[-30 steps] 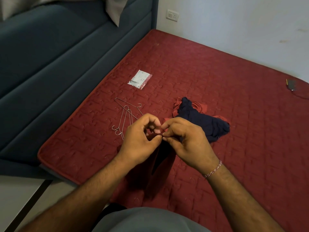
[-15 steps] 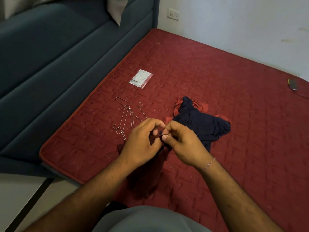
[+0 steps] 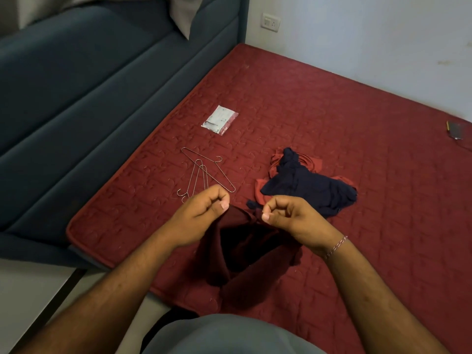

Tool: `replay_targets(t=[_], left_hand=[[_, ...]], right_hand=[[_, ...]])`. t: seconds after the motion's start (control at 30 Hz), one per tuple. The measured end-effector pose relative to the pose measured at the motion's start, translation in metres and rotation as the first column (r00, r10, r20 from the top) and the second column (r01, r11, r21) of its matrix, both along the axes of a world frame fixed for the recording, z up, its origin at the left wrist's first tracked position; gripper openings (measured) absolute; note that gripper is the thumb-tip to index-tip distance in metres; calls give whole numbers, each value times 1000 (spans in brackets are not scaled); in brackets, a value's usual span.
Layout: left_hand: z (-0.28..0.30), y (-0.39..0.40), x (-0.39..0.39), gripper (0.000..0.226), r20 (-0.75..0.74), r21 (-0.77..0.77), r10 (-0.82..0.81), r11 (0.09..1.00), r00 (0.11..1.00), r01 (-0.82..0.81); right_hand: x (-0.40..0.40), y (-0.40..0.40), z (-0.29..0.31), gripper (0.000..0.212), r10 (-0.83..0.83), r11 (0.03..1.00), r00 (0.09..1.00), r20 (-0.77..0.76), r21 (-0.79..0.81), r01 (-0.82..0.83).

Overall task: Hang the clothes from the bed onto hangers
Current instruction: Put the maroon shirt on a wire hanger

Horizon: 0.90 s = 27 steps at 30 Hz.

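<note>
A dark maroon garment (image 3: 240, 246) hangs between my two hands above the near edge of the red mattress (image 3: 332, 111). My left hand (image 3: 201, 215) pinches its upper edge on the left, and my right hand (image 3: 288, 218) pinches the edge on the right, so the cloth is stretched open between them. Just beyond my left hand lie several thin wire hangers (image 3: 201, 175), flat on the mattress. A navy garment (image 3: 309, 190) lies crumpled on top of a red one (image 3: 316, 163) beyond my right hand.
A small white packet (image 3: 219, 120) lies farther up the mattress. A dark flat device (image 3: 457, 130) sits at the right edge. A blue padded headboard (image 3: 89, 98) runs along the left, a white wall (image 3: 370, 34) stands behind, and pale floor (image 3: 30, 290) shows at bottom left.
My hands were close together pinching the maroon cloth; they have drawn apart sideways, spreading the garment open between them. The camera view has shifted slightly.
</note>
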State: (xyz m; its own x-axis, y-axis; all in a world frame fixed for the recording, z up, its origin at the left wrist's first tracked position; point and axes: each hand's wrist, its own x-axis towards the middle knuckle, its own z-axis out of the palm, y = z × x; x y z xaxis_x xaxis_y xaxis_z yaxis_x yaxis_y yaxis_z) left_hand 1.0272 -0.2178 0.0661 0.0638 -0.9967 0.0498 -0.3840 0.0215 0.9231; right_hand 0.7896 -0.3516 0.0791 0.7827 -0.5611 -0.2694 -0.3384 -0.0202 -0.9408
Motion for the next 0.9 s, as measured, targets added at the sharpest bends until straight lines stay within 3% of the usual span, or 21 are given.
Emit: replay_targets(t=[0.07, 0.17, 0.23, 0.37, 0.5, 0.6, 0.77, 0.9], left_hand=[[1, -2, 3, 11, 64, 13, -14, 1000, 998, 13], [-1, -3, 22, 9, 344, 67, -114, 993, 932, 97], [-3, -2, 36, 14, 464, 119, -159, 986, 871, 116], [-6, 3, 57, 11, 547, 125, -155, 987, 823, 103], [-5, 11, 65, 15, 467, 32, -42, 999, 883, 31], [-8, 15, 55, 16, 362, -116, 134, 988, 922, -98], [-2, 9, 32, 12, 165, -386, 436, 854, 885, -348], [4, 3, 23, 19, 2, -392, 508, 793, 862, -466]], right_hand=[[-4, -6, 0, 17, 83, 992, 992, -99, -82, -91], [-12, -14, 0, 25, 176, 960, 947, -267, -166, -225], [-16, -19, -1, 25, 181, 957, 937, -297, -167, -238], [-24, -25, 0, 21, 142, 969, 949, -281, -155, -191], [-31, -28, -1, 23, 60, 985, 970, -236, -144, -96], [-32, -27, -4, 24, -8, 993, 981, -194, -115, -14], [-34, -23, -3, 11, -47, 998, 995, -85, 35, 50], [-29, -18, 0, 18, -173, 982, 984, -35, 72, 175]])
